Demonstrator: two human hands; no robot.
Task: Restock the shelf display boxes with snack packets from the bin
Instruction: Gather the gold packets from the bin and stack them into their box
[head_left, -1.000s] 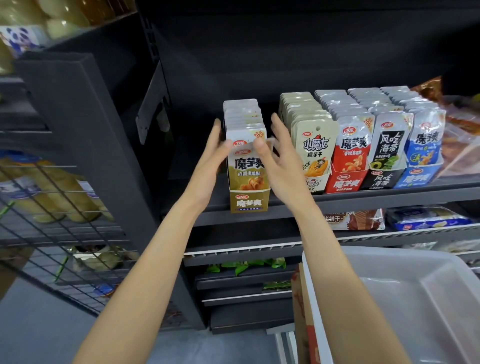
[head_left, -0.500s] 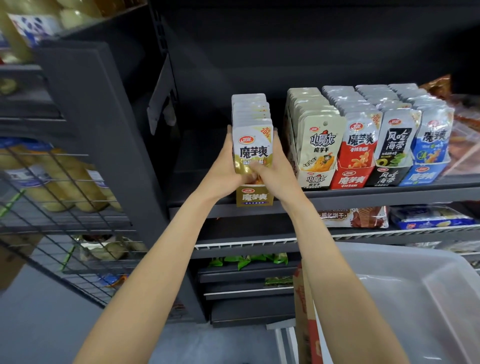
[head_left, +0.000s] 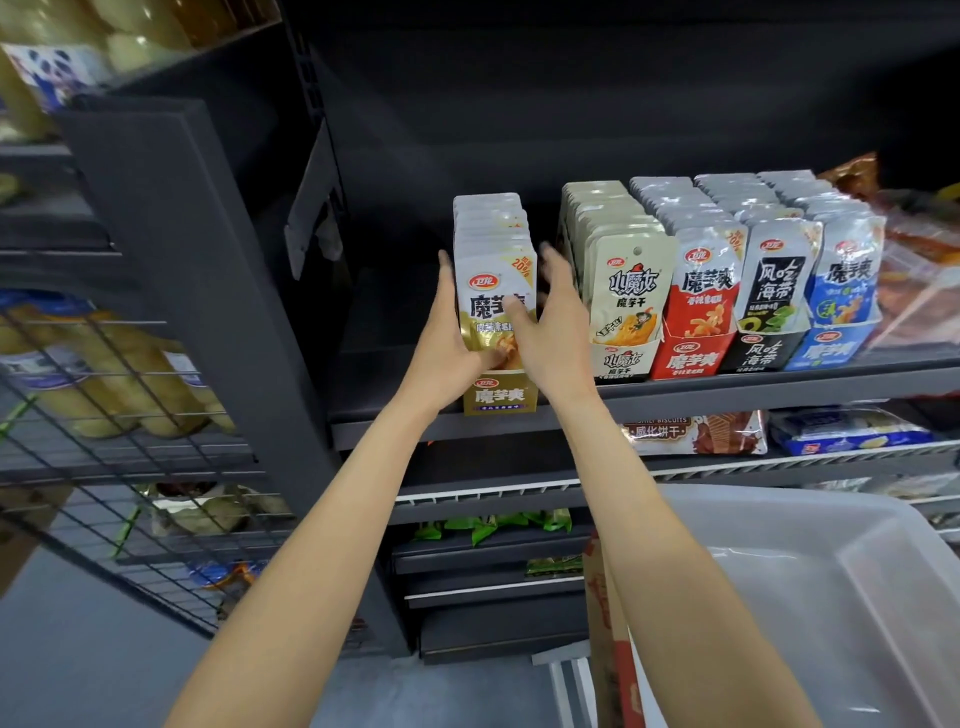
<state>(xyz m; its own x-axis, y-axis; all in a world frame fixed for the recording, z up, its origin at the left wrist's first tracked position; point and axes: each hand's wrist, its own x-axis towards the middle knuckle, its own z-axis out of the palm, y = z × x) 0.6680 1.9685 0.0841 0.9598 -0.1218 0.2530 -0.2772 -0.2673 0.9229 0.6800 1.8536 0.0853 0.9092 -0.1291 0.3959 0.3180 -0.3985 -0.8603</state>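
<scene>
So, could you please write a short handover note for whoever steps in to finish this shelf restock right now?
Left hand: pressed against the left side of the gold packets, thumb across the front one.
Right hand: on their right side, thumb on the front packet, fingers straight.
The gold display box sits at the shelf's front edge, apart from the other four boxes, and looks full.
The bin, lower right, shows no packets in its visible part.
Done: all five boxes look stocked.
Left: probably square up the gold packets, align the box with the row, and check the bin's hidden part.
</scene>
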